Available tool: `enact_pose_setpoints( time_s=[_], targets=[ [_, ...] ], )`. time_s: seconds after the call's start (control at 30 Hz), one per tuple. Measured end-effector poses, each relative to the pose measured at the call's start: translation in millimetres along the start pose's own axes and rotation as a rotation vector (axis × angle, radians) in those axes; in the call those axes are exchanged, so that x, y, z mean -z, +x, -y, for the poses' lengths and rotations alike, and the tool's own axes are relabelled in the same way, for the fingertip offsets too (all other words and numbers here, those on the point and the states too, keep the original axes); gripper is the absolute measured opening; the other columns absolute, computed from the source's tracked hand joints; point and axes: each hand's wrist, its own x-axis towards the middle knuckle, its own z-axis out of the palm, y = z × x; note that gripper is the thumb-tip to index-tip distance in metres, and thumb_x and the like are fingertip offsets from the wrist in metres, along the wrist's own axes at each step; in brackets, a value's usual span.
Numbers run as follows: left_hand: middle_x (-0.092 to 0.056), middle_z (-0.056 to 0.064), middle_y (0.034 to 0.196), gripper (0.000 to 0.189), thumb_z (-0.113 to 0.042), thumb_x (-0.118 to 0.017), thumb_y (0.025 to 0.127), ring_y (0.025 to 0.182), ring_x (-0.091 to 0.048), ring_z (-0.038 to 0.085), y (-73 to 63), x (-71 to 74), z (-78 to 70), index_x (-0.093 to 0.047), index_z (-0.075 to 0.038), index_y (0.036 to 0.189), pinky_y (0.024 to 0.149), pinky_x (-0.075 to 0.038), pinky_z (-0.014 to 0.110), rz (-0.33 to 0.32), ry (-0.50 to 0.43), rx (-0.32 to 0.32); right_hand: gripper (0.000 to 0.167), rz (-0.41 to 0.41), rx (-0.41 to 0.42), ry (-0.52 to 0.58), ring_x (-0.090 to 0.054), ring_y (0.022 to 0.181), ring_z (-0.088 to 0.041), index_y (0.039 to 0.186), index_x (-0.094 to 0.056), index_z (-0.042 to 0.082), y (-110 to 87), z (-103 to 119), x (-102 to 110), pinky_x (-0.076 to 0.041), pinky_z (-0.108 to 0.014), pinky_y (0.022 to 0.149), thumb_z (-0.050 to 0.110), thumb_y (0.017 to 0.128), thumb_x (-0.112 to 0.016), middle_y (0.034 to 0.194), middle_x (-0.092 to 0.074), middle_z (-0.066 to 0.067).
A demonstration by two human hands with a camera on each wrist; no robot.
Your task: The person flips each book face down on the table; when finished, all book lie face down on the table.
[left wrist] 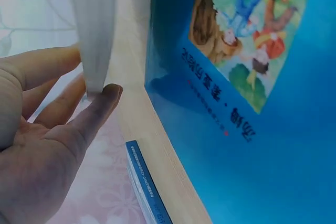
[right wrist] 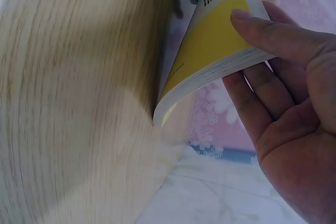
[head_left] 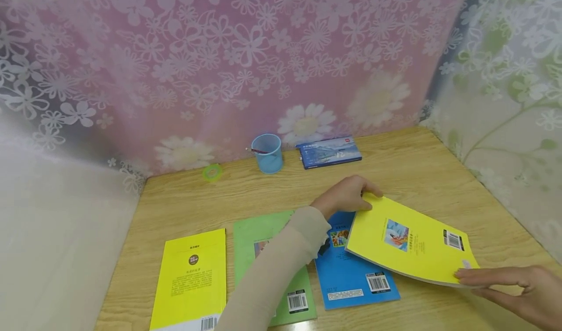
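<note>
Both hands hold one yellow book (head_left: 426, 233), tilted above the right part of the table, back cover up. My left hand (head_left: 351, 194) pinches its far left corner; in the left wrist view, thumb and fingers lie on either side of the book's pale edge (left wrist: 94, 30). At the near right corner my right hand (head_left: 522, 287) pinches the book between thumb and fingers, and the pages (right wrist: 215, 72) bow in the right wrist view. A blue book (head_left: 351, 277) lies flat partly beneath the yellow one. Left of it is a green book (head_left: 246, 238), partly hidden by the left sleeve.
Another yellow book (head_left: 193, 272) lies at the table's left. Along the back stand a blue mesh pen cup (head_left: 269, 157) with a pen, a flat blue box (head_left: 331, 153) and a green tape roll (head_left: 212, 173). Flowered curtains (head_left: 263, 77) border the wooden table (head_left: 184, 204).
</note>
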Motion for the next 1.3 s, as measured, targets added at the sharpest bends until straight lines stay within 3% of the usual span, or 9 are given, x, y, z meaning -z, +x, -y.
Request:
enact_pose_setpoints(
  time_s=[0.07, 0.33, 0.6, 0.7, 0.83, 1.0, 1.13, 1.2, 1.3],
  targets=[
    [-0.067, -0.013, 0.142, 0.038, -0.01, -0.076, 0.097, 0.137, -0.056, 0.005, 0.1, -1.6, -2.0, -0.076, -0.028, 0.131, 0.106, -0.05, 0.018, 0.011, 0.053, -0.006, 0.074, 0.041, -0.011, 0.036, -0.062, 0.109, 0.023, 0.108, -0.083, 0.021, -1.0, -1.7, -0.9, -0.045, 0.005, 0.084, -0.015, 0.044, -0.092, 0.114, -0.078, 0.02],
    [-0.061, -0.017, 0.149, 0.047, 0.0, -0.068, 0.098, 0.149, -0.046, 0.006, 1.3, -8.1, -4.1, -0.075, -0.032, 0.132, 0.111, -0.047, 0.018, 0.04, 0.147, 0.023, 0.063, 0.21, 0.099, 0.039, -0.067, 0.105, 0.015, 0.111, -0.083, 0.026, 2.2, -5.8, -9.7, -0.042, 0.007, 0.082, -0.005, 0.057, -0.095, 0.114, -0.079, 0.016],
    [-0.055, -0.015, 0.156, 0.033, -0.014, -0.073, 0.099, 0.151, -0.045, 0.007, 2.1, -11.8, -2.3, -0.077, -0.03, 0.128, 0.12, -0.041, 0.021, 0.073, 0.215, -0.011, 0.038, 0.4, -0.039, -0.044, -0.068, 0.105, 0.011, 0.11, -0.082, 0.031, 0.8, -6.8, -11.4, -0.051, -0.004, 0.076, 0.02, 0.075, -0.093, 0.117, -0.077, 0.018],
    [-0.054, -0.014, 0.157, 0.033, -0.019, -0.074, 0.099, 0.151, -0.044, 0.007, 1.6, -13.6, -2.1, -0.075, -0.03, 0.131, 0.121, -0.04, 0.021, 0.093, 0.247, -0.016, 0.042, 0.412, -0.05, -0.124, -0.066, 0.112, 0.01, 0.114, -0.08, 0.036, -2.1, -6.8, -15.6, -0.055, -0.01, 0.075, 0.028, 0.075, -0.094, 0.126, -0.075, 0.015],
    [-0.054, -0.015, 0.157, 0.035, -0.024, -0.075, 0.099, 0.152, -0.043, 0.006, 0.8, -15.4, -1.6, -0.073, -0.031, 0.133, 0.122, -0.04, 0.022, 0.106, 0.289, -0.023, 0.053, 0.389, -0.029, -0.165, -0.062, 0.121, 0.01, 0.121, -0.078, 0.037, -7.4, -8.5, -22.8, -0.052, -0.005, 0.08, 0.027, 0.073, -0.096, 0.138, -0.07, 0.011],
    [-0.053, -0.013, 0.158, 0.038, -0.026, -0.074, 0.1, 0.153, -0.042, 0.007, -0.3, -16.9, -0.6, -0.07, -0.03, 0.138, 0.122, -0.04, 0.022, 0.13, 0.323, -0.071, 0.06, 0.353, 0.015, -0.204, -0.059, 0.123, 0.012, 0.123, -0.077, 0.037, -10.2, -9.8, -29.7, -0.046, -0.001, 0.085, 0.024, 0.068, -0.097, 0.137, -0.07, 0.013],
    [-0.057, -0.013, 0.154, 0.037, -0.027, -0.074, 0.1, 0.152, -0.043, 0.006, -0.5, -18.9, 0.4, -0.072, -0.03, 0.136, 0.122, -0.039, 0.022, 0.135, 0.339, -0.098, 0.061, 0.323, 0.091, -0.234, -0.049, 0.134, 0.014, 0.123, -0.078, 0.034, -8.1, -7.2, -34.1, -0.028, 0.007, 0.1, 0.022, 0.067, -0.097, 0.138, -0.07, 0.013],
    [-0.059, -0.014, 0.151, 0.035, -0.028, -0.075, 0.099, 0.151, -0.044, 0.005, -0.6, -20.5, 0.9, -0.073, -0.031, 0.134, 0.122, -0.038, 0.021, 0.128, 0.346, -0.106, 0.058, 0.328, 0.078, -0.248, -0.042, 0.138, 0.018, 0.122, -0.077, 0.034, -7.8, -4.0, -34.5, -0.023, 0.008, 0.103, 0.027, 0.069, -0.097, 0.139, -0.069, 0.013],
    [-0.058, -0.013, 0.153, 0.035, -0.031, -0.075, 0.099, 0.152, -0.043, 0.008, -1.8, -23.0, 1.6, -0.073, -0.033, 0.133, 0.125, -0.036, 0.025, 0.113, 0.375, -0.122, 0.054, 0.356, -0.015, -0.281, -0.047, 0.134, 0.011, 0.124, -0.075, 0.038, -7.5, 3.2, -33.0, -0.042, 0.0, 0.094, 0.045, 0.074, -0.094, 0.138, -0.069, 0.01]
  ],
)
